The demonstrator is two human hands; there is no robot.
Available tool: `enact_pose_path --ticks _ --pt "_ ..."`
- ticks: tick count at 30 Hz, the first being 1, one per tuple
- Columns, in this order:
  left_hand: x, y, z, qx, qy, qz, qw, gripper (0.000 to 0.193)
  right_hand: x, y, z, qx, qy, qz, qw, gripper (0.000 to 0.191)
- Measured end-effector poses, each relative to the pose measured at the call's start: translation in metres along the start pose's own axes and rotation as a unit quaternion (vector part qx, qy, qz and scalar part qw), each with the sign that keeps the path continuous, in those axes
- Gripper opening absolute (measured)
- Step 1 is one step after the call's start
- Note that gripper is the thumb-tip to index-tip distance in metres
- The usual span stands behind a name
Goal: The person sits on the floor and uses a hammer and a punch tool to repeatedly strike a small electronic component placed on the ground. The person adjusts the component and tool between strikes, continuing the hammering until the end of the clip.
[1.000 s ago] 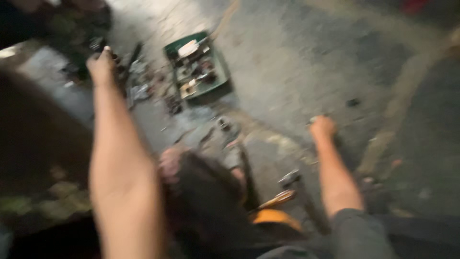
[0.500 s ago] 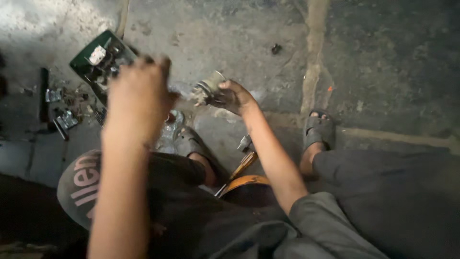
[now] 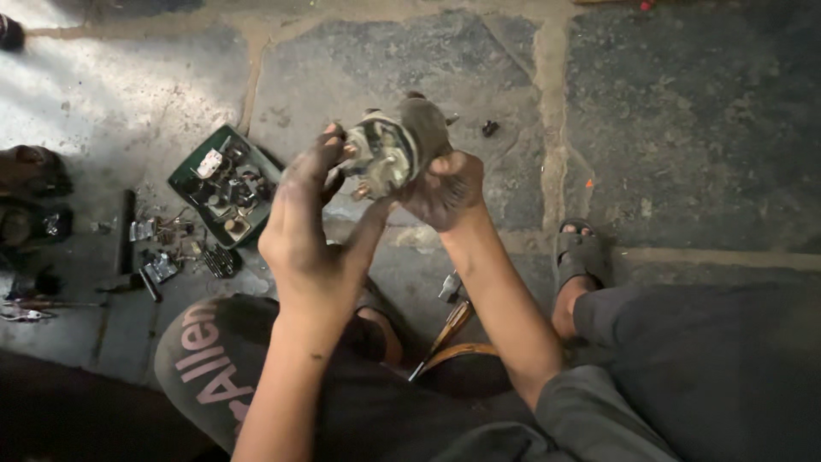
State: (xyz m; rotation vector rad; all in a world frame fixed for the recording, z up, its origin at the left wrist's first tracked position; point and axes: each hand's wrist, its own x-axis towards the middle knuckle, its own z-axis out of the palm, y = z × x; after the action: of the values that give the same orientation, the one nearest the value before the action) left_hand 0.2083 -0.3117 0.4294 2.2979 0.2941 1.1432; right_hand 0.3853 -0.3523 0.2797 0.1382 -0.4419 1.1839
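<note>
Person is seated on the stone floor (image 3: 684,128), both hands raised in front of the chest. Right hand (image 3: 445,184) is clenched around a round, grimy metal part (image 3: 395,147), held in the air above the floor with its open face and small brass studs turned toward the left. Left hand (image 3: 308,235) touches that face, fingers (image 3: 329,158) curled against the rim. The part looks already removed from whatever carried it; its face is exposed, and no tool is in either hand. A green tray (image 3: 190,167) of small pieces sits on the floor to the left, with loose bits (image 3: 158,257) scattered beside it. A screwdriver (image 3: 445,334) lies between the legs, untouched.
</note>
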Motion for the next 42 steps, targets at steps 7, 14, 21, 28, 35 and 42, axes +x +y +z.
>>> enact_pose_path --ticks 7,14,21,28,35,42 --pt "-0.009 0.003 -0.006 -0.069 0.026 0.033 0.997 0.064 0.001 0.009 0.035 0.044 -0.046 0.012 0.998 0.079" --pt "-0.011 0.003 -0.014 -0.031 0.05 0.074 0.995 0.063 0.001 0.018 0.041 0.045 -0.07 -0.011 0.996 0.073" --pt "-0.009 -0.003 -0.02 -0.011 0.04 0.144 0.989 0.065 0.003 0.024 0.052 0.053 -0.08 -0.008 0.995 0.071" --pt "-0.019 -0.003 -0.023 -0.029 0.041 0.115 0.992 0.065 0.003 0.018 0.073 -0.047 -0.075 -0.058 0.994 0.075" --pt "-0.02 -0.004 -0.024 -0.027 0.04 0.084 0.995 0.063 -0.003 0.016 0.072 -0.093 -0.049 -0.085 0.991 0.074" --pt "-0.023 -0.008 -0.019 -0.13 0.039 0.012 0.991 0.065 -0.009 0.004 0.074 -0.19 -0.046 -0.098 0.976 0.067"
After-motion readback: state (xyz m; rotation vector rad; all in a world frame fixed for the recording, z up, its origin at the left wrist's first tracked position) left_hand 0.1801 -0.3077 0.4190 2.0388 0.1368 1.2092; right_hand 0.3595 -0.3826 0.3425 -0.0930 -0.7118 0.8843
